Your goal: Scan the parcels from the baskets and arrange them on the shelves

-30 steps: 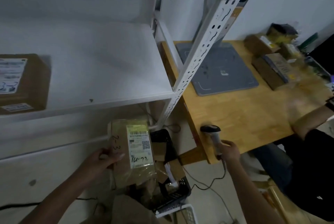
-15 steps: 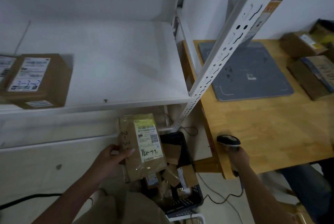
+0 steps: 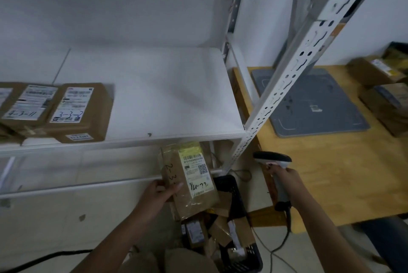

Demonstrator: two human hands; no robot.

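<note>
My left hand (image 3: 161, 191) grips a brown padded parcel (image 3: 189, 180) by its left edge, label facing up, just below the front of the white shelf (image 3: 154, 96). My right hand (image 3: 284, 178) holds a grey handheld barcode scanner (image 3: 272, 160) by its handle, to the right of the parcel with its head turned toward it. Below the parcel stands a black basket (image 3: 238, 250) with several small parcels inside. Boxed parcels (image 3: 79, 111) with labels sit on the left part of the shelf.
A slanted white perforated shelf post (image 3: 293, 69) runs between shelf and wooden table (image 3: 342, 173). A grey flat pad (image 3: 313, 103) and several cardboard boxes (image 3: 386, 96) lie on the table. The scanner's cable (image 3: 284, 242) trails to the floor.
The view has swung left, revealing more boxes on the shelf. My left hand has lifted the parcel slightly toward the shelf edge; my right hand with the scanner stays beside it.
</note>
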